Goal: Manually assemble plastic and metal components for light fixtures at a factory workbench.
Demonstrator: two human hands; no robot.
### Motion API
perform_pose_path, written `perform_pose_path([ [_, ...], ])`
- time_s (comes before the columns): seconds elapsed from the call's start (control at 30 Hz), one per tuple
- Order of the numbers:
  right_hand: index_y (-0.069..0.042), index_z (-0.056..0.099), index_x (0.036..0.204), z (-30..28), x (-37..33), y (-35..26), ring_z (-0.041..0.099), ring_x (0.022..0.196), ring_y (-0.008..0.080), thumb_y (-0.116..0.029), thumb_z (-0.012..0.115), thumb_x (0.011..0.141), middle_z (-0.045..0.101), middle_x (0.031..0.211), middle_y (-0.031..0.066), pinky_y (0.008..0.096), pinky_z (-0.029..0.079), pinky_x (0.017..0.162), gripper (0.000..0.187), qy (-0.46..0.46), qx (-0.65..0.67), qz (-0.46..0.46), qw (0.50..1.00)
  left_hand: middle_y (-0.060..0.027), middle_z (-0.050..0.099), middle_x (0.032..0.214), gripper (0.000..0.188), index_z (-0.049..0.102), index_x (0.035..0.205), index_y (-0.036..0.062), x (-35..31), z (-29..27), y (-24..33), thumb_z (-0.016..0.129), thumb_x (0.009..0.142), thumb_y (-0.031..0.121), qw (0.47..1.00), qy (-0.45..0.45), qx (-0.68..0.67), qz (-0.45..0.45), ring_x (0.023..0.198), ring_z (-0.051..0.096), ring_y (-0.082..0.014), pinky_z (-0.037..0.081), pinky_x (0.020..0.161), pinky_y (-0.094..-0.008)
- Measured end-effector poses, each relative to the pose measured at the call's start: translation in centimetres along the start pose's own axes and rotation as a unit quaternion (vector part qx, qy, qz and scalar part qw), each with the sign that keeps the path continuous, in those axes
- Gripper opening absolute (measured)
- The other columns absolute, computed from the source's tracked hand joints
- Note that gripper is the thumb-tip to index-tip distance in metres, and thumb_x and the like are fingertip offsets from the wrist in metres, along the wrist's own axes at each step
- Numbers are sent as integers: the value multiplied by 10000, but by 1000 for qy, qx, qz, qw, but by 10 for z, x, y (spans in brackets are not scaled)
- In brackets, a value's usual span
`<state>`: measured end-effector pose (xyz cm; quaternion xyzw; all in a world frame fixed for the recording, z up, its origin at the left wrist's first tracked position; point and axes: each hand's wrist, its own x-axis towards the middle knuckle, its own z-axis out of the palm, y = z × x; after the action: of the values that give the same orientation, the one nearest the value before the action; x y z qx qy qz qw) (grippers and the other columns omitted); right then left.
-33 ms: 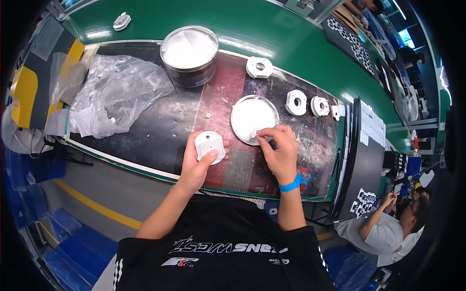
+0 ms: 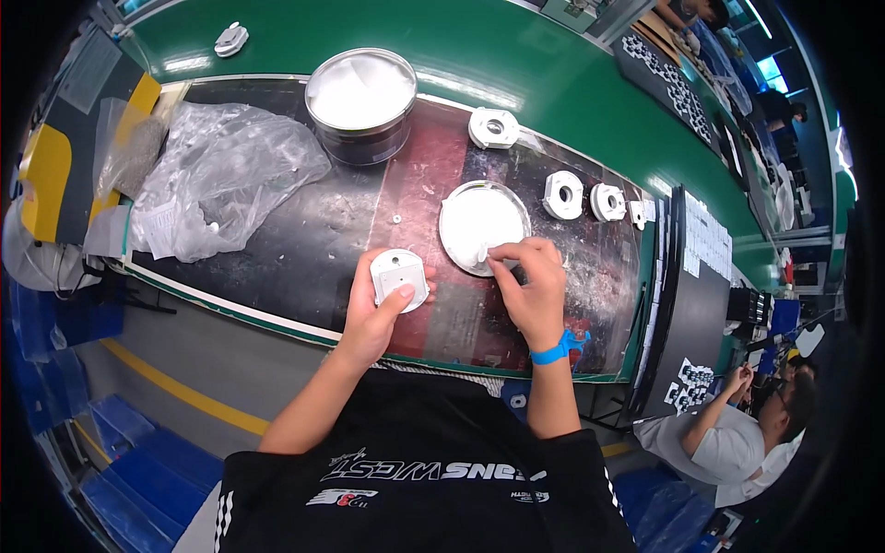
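In my left hand (image 2: 371, 318) is a white rounded plastic housing (image 2: 400, 274), thumb pressed on its flat face and fingers behind it. The face has a small dark hole near the far edge. My right hand (image 2: 533, 286), with a blue wristband (image 2: 559, 347), pinches a small white piece (image 2: 481, 251) at the near rim of a round shallow dish (image 2: 449, 205). White material covers the dish's inside. The exact shape of the pinched piece is too small to make out. A tiny white ring (image 2: 397, 219) lies on the table between the housing and the dish.
Behind stands a metal bucket (image 2: 362, 138) with white contents. A crumpled clear plastic bag (image 2: 217, 175) lies at left. Several white ring-shaped housings (image 2: 563, 195) stand to the right and back. Black racks (image 2: 682, 276) flank the table's right end, where a person (image 2: 728, 433) sits.
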<state>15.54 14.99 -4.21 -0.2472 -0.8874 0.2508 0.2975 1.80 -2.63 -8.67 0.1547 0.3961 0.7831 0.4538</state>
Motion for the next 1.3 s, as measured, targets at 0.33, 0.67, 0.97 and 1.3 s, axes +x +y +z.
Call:
perform_pose_path([
  [0.33, -123, 724, 861, 3, 0, 0, 578, 832, 211, -59, 770, 735, 682, 836, 1, 342, 404, 756, 148, 2, -3, 15, 1000, -231, 617, 1191, 446, 331, 1311, 68, 1, -3, -2, 596, 954, 117, 1000, -7, -1, -4, 1038, 653, -256, 542, 913, -397],
  [0.67, -122, 722, 865, 6, -2, 2, 579, 833, 219, -55, 779, 720, 680, 833, -2, 342, 414, 756, 170, 13, 10, 28, 999, -230, 617, 1191, 444, 331, 1308, 67, 0, -1, 0, 595, 956, 123, 1000, -7, 7, -6, 1039, 651, -251, 541, 916, -395],
  [0.97, -15, 682, 948, -4, -13, 1, 637, 833, 153, -5, 733, 831, 680, 902, 84, 276, 496, 735, 128, 55, 185, 158, 968, -221, 618, 1182, 437, 342, 1303, 64, 0, 1, -1, 595, 950, 117, 1000, 0, 9, -3, 1050, 646, -251, 541, 914, -400],
  [1.3, 16, 628, 1014, -14, -39, 38, 598, 801, 51, 26, 678, 902, 673, 914, 31, 183, 465, 709, 123, 57, 296, 277, 912, -213, 632, 1144, 429, 366, 1291, 48, 2, 3, -1, 601, 942, 128, 1000, 4, 20, 2, 994, 663, -254, 551, 883, -393],
])
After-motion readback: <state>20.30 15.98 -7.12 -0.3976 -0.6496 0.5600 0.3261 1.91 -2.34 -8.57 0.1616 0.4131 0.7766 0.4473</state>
